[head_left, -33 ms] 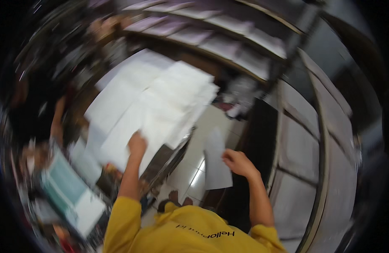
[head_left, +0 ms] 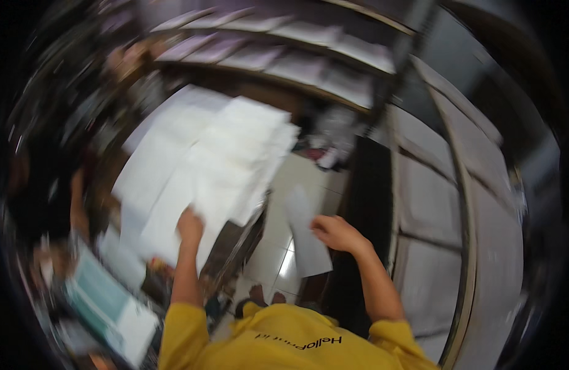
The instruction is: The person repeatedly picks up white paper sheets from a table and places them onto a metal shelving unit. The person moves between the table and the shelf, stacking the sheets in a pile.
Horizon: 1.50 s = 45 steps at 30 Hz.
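Observation:
My left hand (head_left: 190, 226) is closed, with curled fingers, over the near part of large white paper sheets (head_left: 216, 157). Blur hides whether a sheet's edge is pinched in it. The sheets lie overlapping in a thick, uneven pile on a table. In my right hand (head_left: 339, 234) a single smaller white sheet of paper (head_left: 309, 246) is pinched by its right edge. It hangs above the tiled floor, apart from the pile.
Shelves (head_left: 284, 66) with rows of paper stacks stand at the back; a rack (head_left: 426, 179) with pale stacks runs along the right. A dark bench (head_left: 371, 185) lies between. On the left are a teal-and-white package (head_left: 106, 293) and a person in dark clothes (head_left: 47, 191). Clear plastic (head_left: 334, 129) lies beyond.
The whole view has shifted, so most surroundings appear further left. Both hands keep their places over the pile and on the single sheet.

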Each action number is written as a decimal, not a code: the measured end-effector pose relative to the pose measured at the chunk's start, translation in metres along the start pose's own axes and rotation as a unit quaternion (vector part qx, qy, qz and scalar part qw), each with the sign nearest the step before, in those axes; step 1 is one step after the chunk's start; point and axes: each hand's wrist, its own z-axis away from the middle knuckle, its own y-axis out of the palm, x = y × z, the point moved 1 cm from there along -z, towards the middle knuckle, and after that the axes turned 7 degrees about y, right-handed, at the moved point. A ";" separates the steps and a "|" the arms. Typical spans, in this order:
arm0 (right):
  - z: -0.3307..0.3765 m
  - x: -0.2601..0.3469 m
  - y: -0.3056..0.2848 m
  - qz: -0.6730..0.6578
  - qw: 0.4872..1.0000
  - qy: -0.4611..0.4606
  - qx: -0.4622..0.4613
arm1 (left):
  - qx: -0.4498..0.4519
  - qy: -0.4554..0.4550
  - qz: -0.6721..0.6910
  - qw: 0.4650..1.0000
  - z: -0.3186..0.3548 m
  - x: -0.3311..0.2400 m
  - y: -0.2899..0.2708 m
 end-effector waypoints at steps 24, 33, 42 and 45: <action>0.480 -0.039 -0.417 0.068 0.762 0.290 -0.575 | 0.293 0.168 0.375 0.863 0.127 -0.244 -0.095; 0.631 -0.126 -0.306 -0.127 0.530 0.495 -0.677 | 0.264 0.260 0.391 0.843 0.109 -0.268 -0.080; 0.624 -0.126 -0.282 -0.022 0.473 0.615 -0.631 | 0.299 0.263 0.339 0.852 0.136 -0.275 -0.088; 0.633 -0.135 -0.286 -0.018 0.481 0.643 -0.595 | 0.326 0.238 0.339 0.849 0.140 -0.274 -0.090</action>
